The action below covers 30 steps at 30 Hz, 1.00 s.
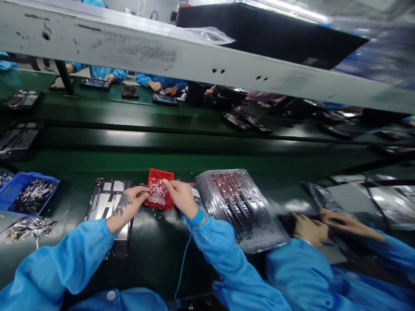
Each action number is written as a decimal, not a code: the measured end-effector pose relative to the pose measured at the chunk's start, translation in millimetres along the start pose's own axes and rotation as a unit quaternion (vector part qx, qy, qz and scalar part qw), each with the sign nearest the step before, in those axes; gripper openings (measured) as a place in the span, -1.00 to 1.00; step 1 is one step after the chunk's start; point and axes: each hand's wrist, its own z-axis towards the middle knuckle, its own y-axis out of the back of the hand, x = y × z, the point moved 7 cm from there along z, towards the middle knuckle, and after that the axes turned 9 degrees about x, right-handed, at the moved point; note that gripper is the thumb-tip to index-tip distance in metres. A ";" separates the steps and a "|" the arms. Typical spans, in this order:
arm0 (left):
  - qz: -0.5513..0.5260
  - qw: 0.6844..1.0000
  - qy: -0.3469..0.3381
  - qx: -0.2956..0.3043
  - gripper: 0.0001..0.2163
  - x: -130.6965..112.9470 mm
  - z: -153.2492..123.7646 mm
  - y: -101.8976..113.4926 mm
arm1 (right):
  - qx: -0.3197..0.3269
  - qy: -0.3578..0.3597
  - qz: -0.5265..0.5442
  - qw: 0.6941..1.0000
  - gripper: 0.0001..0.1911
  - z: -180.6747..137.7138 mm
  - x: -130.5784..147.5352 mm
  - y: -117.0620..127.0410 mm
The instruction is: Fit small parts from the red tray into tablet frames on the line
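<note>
A small red tray (pixel 170 204) full of tiny white pieces (pixel 157 192) lies in front of me. At its left rim is my left hand (pixel 129 204), thumb and fingertips pinched together; whatever sits between them is too small to name. My right hand (pixel 183 198) reaches over the right rim, its thumb and forefinger closed above the white pieces. I cannot make out what that pinch holds. A blue band (pixel 196 217) with a cord circles my right wrist. Partly under my left forearm lies a flat device panel (pixel 103 203) with black edges and silver plates.
To the left are a blue bin (pixel 41 179) of small cables and a loose cable pile (pixel 30 228). Clear plastic trays (pixel 259 224) with strips stand right. A co-worker's hands (pixel 311 229) work beyond them. A white beam (pixel 129 47) crosses above; others work across the green bench (pixel 181 151).
</note>
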 end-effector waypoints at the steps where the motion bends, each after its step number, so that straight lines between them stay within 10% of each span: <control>1: -0.019 1.000 0.010 0.005 -0.79 3.0 0.6 -0.9 | 0.027 -0.018 0.063 0.997 -0.54 2.9 -5.7 -5.2; 8: -0.106 0.994 0.025 0.026 -0.84 7.9 0.1 -9.9 | 0.097 -0.040 0.312 0.944 -0.60 5.2 -1.1 -33.8; 13: -0.115 0.993 0.022 0.009 -0.84 13.0 1.1 -4.6 | -0.031 0.080 0.083 0.993 -0.71 -11.1 29.8 -13.1; 20: -0.068 0.998 0.007 0.002 -0.83 8.6 -3.1 1.2 | -0.072 0.260 -0.254 0.929 -0.75 -37.8 65.4 -26.6; 30: -0.052 0.998 -0.002 -0.040 -0.88 7.6 -15.9 6.4 | -0.084 0.213 -0.263 0.937 -0.70 -31.1 60.5 -17.2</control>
